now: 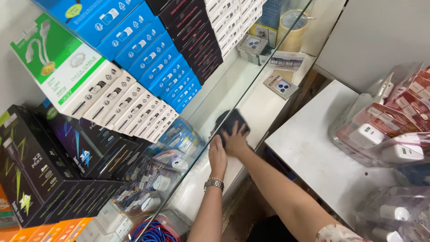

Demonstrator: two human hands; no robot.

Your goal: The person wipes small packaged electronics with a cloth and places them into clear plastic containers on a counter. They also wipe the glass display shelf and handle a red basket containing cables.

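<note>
Clear packs of chargers [380, 134] sat closest to me. My right hand [236, 141] pressed flat on a dark cloth [230, 121] on the white surface [264, 107]; my left hand [217, 157] rested open beside it, holding nothing.

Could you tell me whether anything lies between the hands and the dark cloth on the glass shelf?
Nothing visible does. The right hand already lies flat on the cloth, and the left hand rests on the shelf just beside it, with only bare surface between.

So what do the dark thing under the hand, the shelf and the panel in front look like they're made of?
Dark thing: probably soft cloth, matte and bunched under the right hand; blurred, so unsure. Shelf: smooth white board, likely laminate, faint sheen. Panel: clear glass by its see-through face and greenish edge.
</note>
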